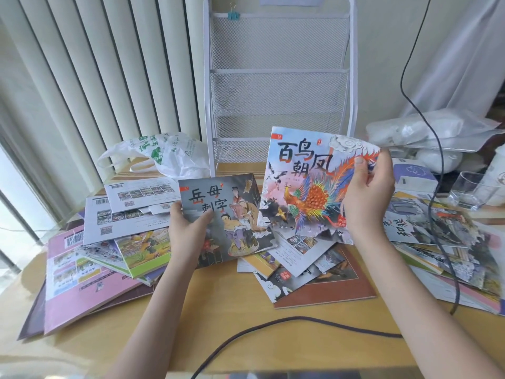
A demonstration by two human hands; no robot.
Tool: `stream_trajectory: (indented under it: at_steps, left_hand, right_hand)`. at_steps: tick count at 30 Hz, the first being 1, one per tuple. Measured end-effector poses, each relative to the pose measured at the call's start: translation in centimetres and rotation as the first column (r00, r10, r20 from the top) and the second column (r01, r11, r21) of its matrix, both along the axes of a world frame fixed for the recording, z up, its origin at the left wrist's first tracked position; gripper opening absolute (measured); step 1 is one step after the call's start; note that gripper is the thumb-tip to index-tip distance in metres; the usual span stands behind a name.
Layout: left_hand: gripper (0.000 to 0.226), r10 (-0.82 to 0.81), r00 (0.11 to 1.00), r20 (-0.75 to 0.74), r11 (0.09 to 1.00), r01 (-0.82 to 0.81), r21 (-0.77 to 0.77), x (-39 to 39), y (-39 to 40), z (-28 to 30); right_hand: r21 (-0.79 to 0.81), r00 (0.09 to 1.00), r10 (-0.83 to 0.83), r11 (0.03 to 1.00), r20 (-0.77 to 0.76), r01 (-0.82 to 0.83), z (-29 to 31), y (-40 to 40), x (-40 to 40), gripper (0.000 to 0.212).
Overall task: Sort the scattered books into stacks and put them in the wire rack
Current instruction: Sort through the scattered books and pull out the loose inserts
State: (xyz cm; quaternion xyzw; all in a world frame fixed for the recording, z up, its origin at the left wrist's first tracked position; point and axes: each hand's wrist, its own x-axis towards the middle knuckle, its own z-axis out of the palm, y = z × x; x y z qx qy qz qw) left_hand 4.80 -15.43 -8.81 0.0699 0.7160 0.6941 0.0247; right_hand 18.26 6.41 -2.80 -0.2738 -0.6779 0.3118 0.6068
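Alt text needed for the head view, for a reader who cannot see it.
The left hand holds a grey picture book and the right hand a phoenix picture book above scattered books on a wooden table; an empty white wire rack stands behind.

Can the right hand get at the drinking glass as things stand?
Probably not yet. The right hand grips the phoenix book, so it is occupied. The glass stands unobstructed just to its right on the table, past a hanging black cable; freed, it likely could.
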Motion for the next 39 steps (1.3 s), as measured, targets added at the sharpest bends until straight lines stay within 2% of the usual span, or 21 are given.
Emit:
stream_trajectory:
  at_steps: [3, 5, 6, 8, 10, 12, 14, 15, 16, 18, 19, 20, 23, 24, 28, 31, 33, 36, 39]
  left_hand:
    - [0.013, -0.033, 0.999, -0.026, 0.993, 0.035, 0.108, 0.5, 0.2, 0.2]
    - [0.019, -0.050, 0.999, -0.016, 0.980, 0.052, 0.191, 0.7, 0.4, 0.4]
    - [0.025, -0.067, 0.998, -0.017, 0.974, 0.069, 0.214, 0.7, 0.4, 0.5]
    - [0.025, -0.114, 0.991, -0.068, 0.978, 0.124, 0.170, 1.3, 0.5, 0.6]
    - [0.020, -0.135, 0.982, -0.130, 0.985, 0.148, 0.091, 1.5, 0.5, 0.4]
    - [0.023, -0.084, 0.981, -0.177, 0.994, 0.095, 0.054, 1.5, 0.4, 0.1]
    - [0.022, 0.054, 0.971, -0.234, 0.998, -0.045, 0.045, 1.1, -0.1, 0.1]
    - [0.021, 0.132, 0.955, -0.266, 0.991, -0.127, 0.036, 0.8, -0.4, 0.2]
    - [0.022, 0.202, 0.936, -0.289, 0.978, -0.210, 0.001, 0.4, -0.7, 0.2]
    - [0.024, 0.310, 0.901, -0.304, 0.930, -0.353, -0.097, -0.3, -1.4, 0.0]
    - [0.025, 0.334, 0.897, -0.290, 0.914, -0.383, -0.131, -0.7, -1.7, -0.3]
    - [0.027, 0.346, 0.899, -0.267, 0.907, -0.393, -0.149, -0.9, -2.0, -0.3]
    - [0.030, 0.350, 0.910, -0.223, 0.901, -0.392, -0.187, -1.3, -2.3, -0.5]
    - [0.030, 0.349, 0.910, -0.224, 0.901, -0.392, -0.189, -1.3, -2.4, -0.5]
    - [0.027, 0.337, 0.914, -0.225, 0.906, -0.380, -0.189, -1.2, -2.3, -0.5]
    - [0.027, 0.332, 0.918, -0.216, 0.908, -0.373, -0.190, -1.1, -2.4, -0.4]
    - [0.029, 0.325, 0.924, -0.204, 0.913, -0.362, -0.186, -1.1, -2.4, -0.4]
    - [0.032, 0.326, 0.928, -0.180, 0.918, -0.356, -0.175, -1.2, -2.5, -0.3]
    - [0.032, 0.329, 0.930, -0.165, 0.917, -0.356, -0.178, -1.2, -2.5, -0.2]
  right_hand:
    - [0.028, 0.987, 0.121, 0.992, 0.106, -0.125, -0.3, -1.5, -1.5, 0.008]
    - [-0.011, 0.950, 0.224, 0.974, 0.218, -0.227, -1.4, -3.1, -3.2, 0.005]
    - [-0.042, 0.934, 0.247, 0.969, 0.257, -0.245, -2.2, -3.7, -4.2, 0.016]
    - [-0.102, 0.895, 0.314, 0.949, 0.315, -0.298, -3.3, -5.2, -5.7, 0.031]
    - [-0.092, 0.849, 0.396, 0.917, 0.351, -0.389, -3.6, -6.2, -6.5, 0.034]
    - [-0.107, 0.799, 0.482, 0.872, 0.361, -0.477, -3.5, -5.8, -6.6, 0.038]
    - [-0.177, 0.725, 0.523, 0.847, 0.449, -0.501, -3.2, -3.8, -5.6, 0.046]
    - [-0.238, 0.627, 0.546, 0.827, 0.556, -0.509, -3.2, -2.6, -4.7, 0.048]
    - [-0.317, 0.461, 0.563, 0.802, 0.686, -0.507, -3.6, -1.7, -3.5, 0.052]
    - [-0.414, 0.038, 0.489, 0.775, 0.871, -0.478, -4.9, -1.2, -1.3, 0.067]
    - [-0.398, -0.082, 0.413, 0.778, 0.907, -0.486, -5.9, -1.6, -0.4, 0.077]
    - [-0.355, -0.104, 0.352, 0.792, 0.930, -0.497, -6.8, -2.2, 0.1, 0.086]
    - [-0.235, 0.033, 0.277, 0.865, 0.960, -0.443, -8.0, -3.7, 0.1, 0.095]
    - [-0.206, 0.045, 0.249, 0.878, 0.968, -0.432, -8.0, -3.9, -0.2, 0.094]
    - [-0.083, -0.013, 0.086, 0.898, 0.996, -0.432, -7.6, -4.2, -1.2, 0.086]
    - [0.086, 0.024, -0.084, 0.900, 0.996, -0.428, -7.0, -4.3, -1.9, 0.088]
    - [0.151, 0.052, -0.142, 0.901, 0.989, -0.406, -7.0, -4.4, -2.0, 0.090]
    - [0.153, 0.098, -0.125, 0.915, 0.987, -0.373, -7.7, -4.4, -2.2, 0.090]
    - [0.064, 0.143, -0.014, 0.933, 0.990, -0.353, -8.6, -4.6, -2.2, 0.092]
